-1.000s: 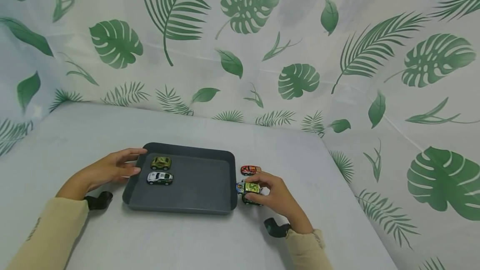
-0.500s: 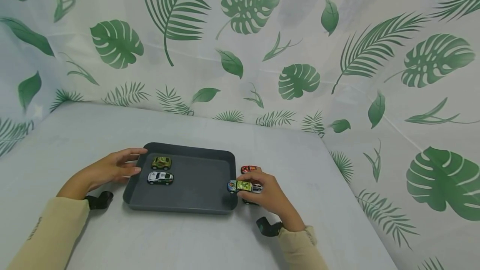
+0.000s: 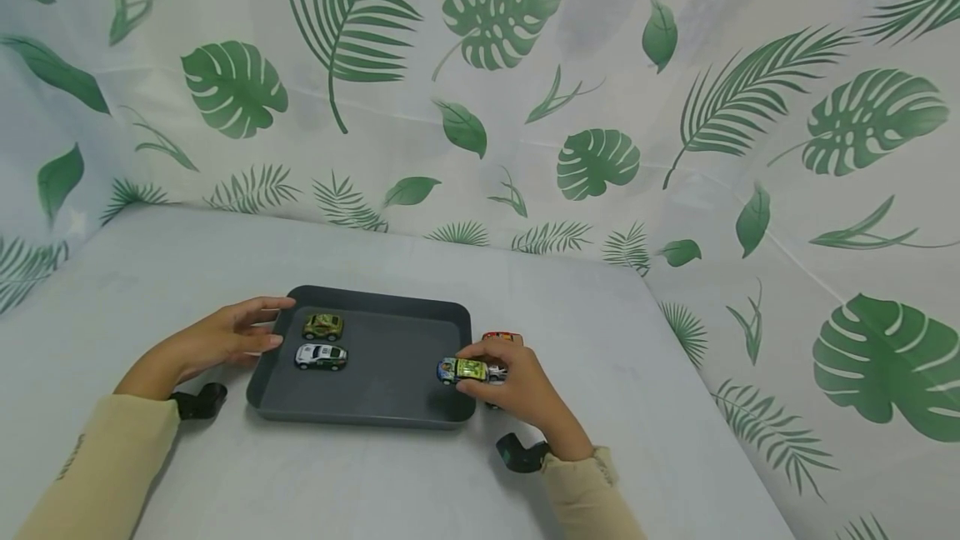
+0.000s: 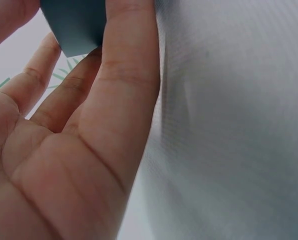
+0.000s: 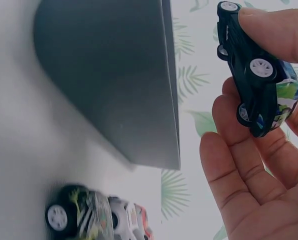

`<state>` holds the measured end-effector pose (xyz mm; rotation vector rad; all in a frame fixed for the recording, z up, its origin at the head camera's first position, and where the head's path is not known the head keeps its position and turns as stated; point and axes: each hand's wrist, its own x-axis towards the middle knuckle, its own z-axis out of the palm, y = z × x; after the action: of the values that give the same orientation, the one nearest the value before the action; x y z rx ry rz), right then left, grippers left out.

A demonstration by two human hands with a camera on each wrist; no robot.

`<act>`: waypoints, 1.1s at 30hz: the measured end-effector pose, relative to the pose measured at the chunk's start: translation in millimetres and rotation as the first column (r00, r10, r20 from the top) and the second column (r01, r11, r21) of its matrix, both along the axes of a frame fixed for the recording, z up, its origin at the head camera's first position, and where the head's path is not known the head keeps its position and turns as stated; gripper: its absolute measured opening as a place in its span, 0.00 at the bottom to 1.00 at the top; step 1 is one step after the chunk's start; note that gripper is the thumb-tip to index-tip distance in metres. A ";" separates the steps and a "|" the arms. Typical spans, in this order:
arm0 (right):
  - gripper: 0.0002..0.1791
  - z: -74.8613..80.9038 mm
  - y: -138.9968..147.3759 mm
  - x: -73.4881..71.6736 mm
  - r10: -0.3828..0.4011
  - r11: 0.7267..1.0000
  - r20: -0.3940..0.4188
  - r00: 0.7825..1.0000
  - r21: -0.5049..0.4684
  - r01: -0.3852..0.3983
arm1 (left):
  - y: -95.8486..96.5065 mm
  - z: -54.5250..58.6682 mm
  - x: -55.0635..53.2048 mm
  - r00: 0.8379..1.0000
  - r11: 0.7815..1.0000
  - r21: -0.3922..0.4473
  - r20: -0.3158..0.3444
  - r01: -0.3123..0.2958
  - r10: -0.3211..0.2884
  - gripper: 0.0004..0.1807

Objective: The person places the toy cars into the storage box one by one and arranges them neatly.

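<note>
My right hand (image 3: 510, 377) pinches a small green, yellow and blue toy car (image 3: 461, 370) between thumb and fingers, over the right side of the grey tray (image 3: 375, 417). The right wrist view shows that car's dark underside (image 5: 249, 55) and white wheels, raised above the tray's rim. A camouflage-green toy car (image 3: 323, 326) and a white toy car (image 3: 321, 356) stand in the tray's left part, one in front of the other. With fairly straight fingers, my left hand (image 3: 217, 338) touches the tray's left rim.
To the tray's right, a red toy car (image 3: 504, 337) stands on the white-covered table (image 3: 375, 490). Beside it are a white toy car (image 5: 126, 217) and a dark patterned one (image 5: 79, 215), both mostly hidden by my right hand in the head view. A leaf-print cloth (image 3: 517, 98) rises behind.
My right hand has moved left with the green and yellow toy car, from beside the tray to over its right part. The left hand and the tray have stayed in place.
</note>
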<state>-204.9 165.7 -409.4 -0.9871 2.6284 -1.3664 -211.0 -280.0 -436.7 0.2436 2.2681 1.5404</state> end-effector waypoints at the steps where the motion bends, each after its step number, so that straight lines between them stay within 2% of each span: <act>1: 0.19 0.2 -1.7 0.1 0.010 1.000 0.008 1.000 -0.006 -0.010 | 0.0 -0.1 0.0 1.000 1.000 -0.002 0.000 0.000 0.000 0.45; 6: 0.18 -2.0 -9.0 -0.4 0.031 0.999 0.026 0.999 -0.018 -0.031 | 0.2 0.2 0.2 1.000 1.000 -0.007 0.000 -0.003 0.003 0.45; 18: 0.17 -5.3 -29.0 0.4 0.037 0.999 0.007 0.999 -0.019 -0.037 | -0.3 -0.1 0.4 1.000 1.000 -0.011 -0.011 -0.001 0.001 0.44; 33: 0.17 -12.3 -54.4 6.9 0.001 1.000 0.069 0.998 -0.001 -0.001 | 0.3 0.6 0.2 1.000 1.000 -0.017 -0.008 -0.005 0.005 0.44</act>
<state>-198.0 111.3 -421.8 -0.9240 2.5772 -1.3758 -210.8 -279.7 -436.1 0.2406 2.2887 1.5247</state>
